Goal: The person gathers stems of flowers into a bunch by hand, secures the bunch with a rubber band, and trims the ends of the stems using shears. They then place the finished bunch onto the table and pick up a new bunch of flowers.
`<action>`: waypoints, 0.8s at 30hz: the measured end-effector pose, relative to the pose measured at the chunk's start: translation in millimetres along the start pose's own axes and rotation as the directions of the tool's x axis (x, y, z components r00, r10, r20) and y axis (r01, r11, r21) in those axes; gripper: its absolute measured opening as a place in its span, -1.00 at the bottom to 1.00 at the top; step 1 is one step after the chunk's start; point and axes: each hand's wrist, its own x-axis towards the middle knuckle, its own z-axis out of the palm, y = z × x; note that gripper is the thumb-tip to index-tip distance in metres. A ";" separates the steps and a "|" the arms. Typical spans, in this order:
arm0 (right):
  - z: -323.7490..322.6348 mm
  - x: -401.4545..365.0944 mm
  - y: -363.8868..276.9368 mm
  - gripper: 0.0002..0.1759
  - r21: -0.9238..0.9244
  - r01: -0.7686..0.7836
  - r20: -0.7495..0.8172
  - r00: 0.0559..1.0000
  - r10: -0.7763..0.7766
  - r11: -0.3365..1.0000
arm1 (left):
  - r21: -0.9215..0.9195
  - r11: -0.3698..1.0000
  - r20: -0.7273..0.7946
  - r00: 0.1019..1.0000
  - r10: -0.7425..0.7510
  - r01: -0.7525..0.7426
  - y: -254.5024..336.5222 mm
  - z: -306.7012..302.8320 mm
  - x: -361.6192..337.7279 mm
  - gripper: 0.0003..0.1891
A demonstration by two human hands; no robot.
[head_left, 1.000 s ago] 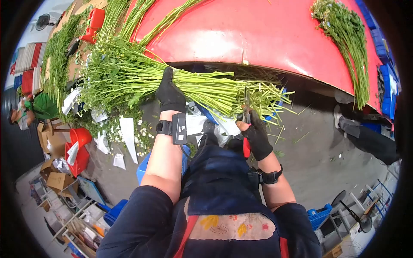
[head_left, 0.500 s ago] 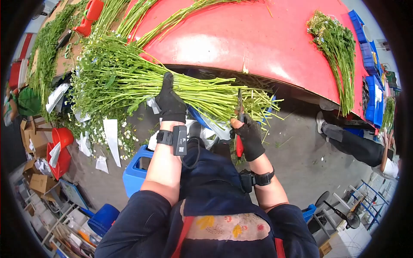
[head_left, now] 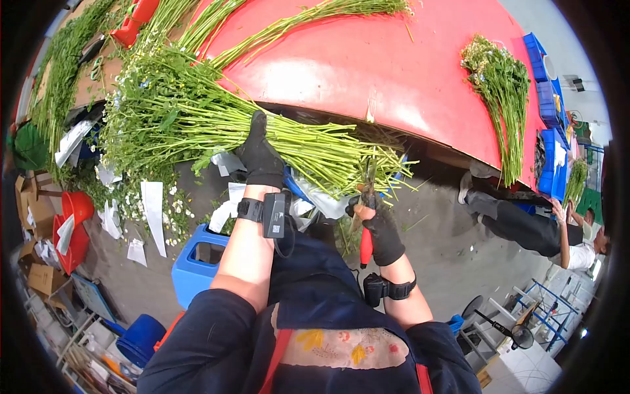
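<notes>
A thick bunch of small white flowers (head_left: 216, 125) lies sideways in front of me, blossoms and leaves to the left, green stems to the right. My left hand (head_left: 261, 154), in a black glove, grips its stems around the middle with the thumb on top. In my gloved right hand (head_left: 380, 226) is a pair of red-handled pruning shears (head_left: 366, 246), wrapped by my fingers. Their blades point up among the stem ends at the right of the bunch. Just under the stems, a blue bin (head_left: 298, 187) with pale lining is partly hidden.
The red tabletop (head_left: 328, 65) holds more stems and a separate flower bunch (head_left: 502, 98) at right. A blue plastic stool (head_left: 197, 262) stands by my left arm. Paper scraps and cuttings litter the floor. Another person (head_left: 538, 230) stands at far right, near blue crates (head_left: 551, 154).
The shears have dropped slightly and sit among the stem ends. Fewer long stem tips stick out at the right. My left hand keeps its hold; the whole view has shifted a little.
</notes>
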 end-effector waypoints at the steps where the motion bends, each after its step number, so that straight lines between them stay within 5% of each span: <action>1: 1.0 2.5 -8.5 -0.42 0.047 -0.031 0.006 1.000 0.031 0.998 | -0.015 1.000 0.005 1.000 -0.020 0.020 -1.5 -4.0 2.3 -0.66; 3: 5.4 7.1 -19.1 -0.44 0.147 -0.024 0.003 1.000 0.024 0.989 | -0.053 0.997 0.026 0.998 -0.063 0.064 -2.0 -6.8 4.0 -0.68; 13: -13.0 18.5 -6.6 -0.56 0.007 -0.083 -0.043 0.996 0.083 0.997 | -0.082 0.995 -0.017 0.998 -0.058 0.057 -4.9 -12.4 5.1 -0.66; 16: -32.6 43.8 -30.6 -0.52 -0.354 0.076 -0.069 0.992 -0.107 0.932 | -0.072 0.997 0.002 0.999 -0.042 0.042 4.4 -0.1 -5.7 -0.62; 17: -46.0 62.7 -42.1 -0.47 -0.735 0.122 -0.062 0.967 -0.246 0.667 | -0.033 0.999 -0.004 0.999 -0.039 0.039 8.0 4.7 -12.0 -0.62; 18: -59.1 86.4 -40.7 -0.43 -0.736 0.242 -0.038 0.918 -0.395 0.633 | 0.008 0.999 -0.008 0.999 -0.036 0.036 14.4 13.5 -19.5 -0.62; 19: -62.0 100.2 -64.4 -0.39 -0.931 0.148 -0.016 0.896 -0.444 0.334 | -0.017 0.998 -0.003 0.998 -0.057 0.057 14.5 14.4 -21.8 -0.62; 21: -71.3 136.0 -98.6 -0.29 -0.971 -0.073 -0.141 0.944 -0.299 0.227 | 0.017 0.997 0.000 0.997 -0.077 0.077 22.0 18.3 -30.8 -0.60; 24: -83.3 186.8 -127.2 -0.23 -0.989 -0.138 -0.147 0.828 -0.541 0.057 | 0.062 0.995 0.003 0.997 -0.081 0.081 24.1 17.3 -38.2 -0.68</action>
